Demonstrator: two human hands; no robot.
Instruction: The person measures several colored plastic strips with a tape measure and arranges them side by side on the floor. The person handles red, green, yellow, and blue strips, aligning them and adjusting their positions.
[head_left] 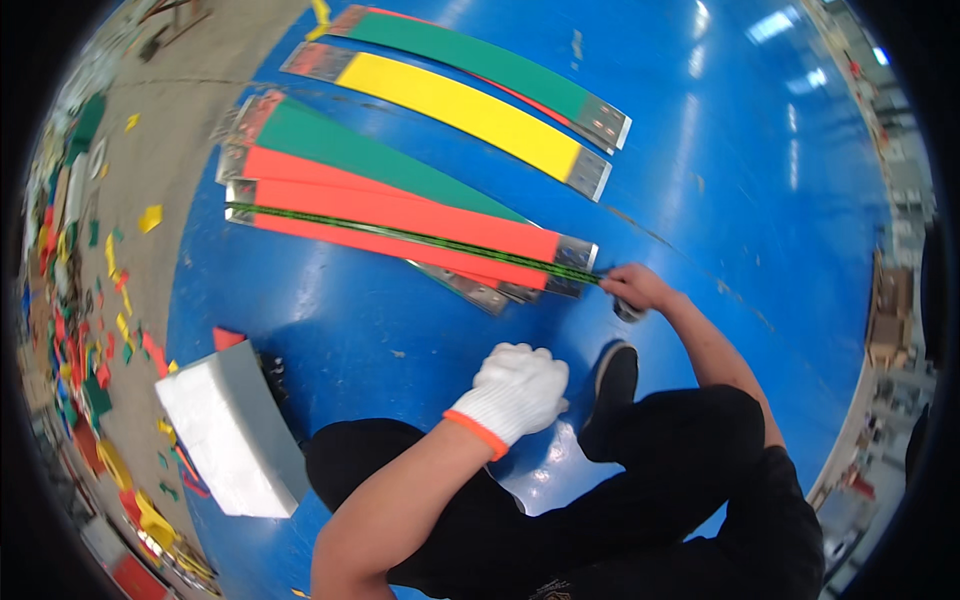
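My bare right hand [640, 287] grips a tape measure [627, 311], its dark case showing below my fingers. From it a green tape blade [430, 239] runs leftward along the top of a red strip [400, 217] with metal end plates. The blade reaches that strip's far left end. My left hand [515, 385], in a white knitted glove with an orange cuff, is closed above the floor in front of my knees. Whatever its fingers may hold is hidden. Beneath the red strip lie another red strip and a green strip [370, 155], fanned out.
Farther off lie a yellow strip [460, 110] and a green strip [470, 58] on the blue floor [730, 200]. A white block [225, 430] stands at my left. Coloured scraps [120, 300] litter the grey floor at far left. Cardboard boxes [890, 310] stand at far right.
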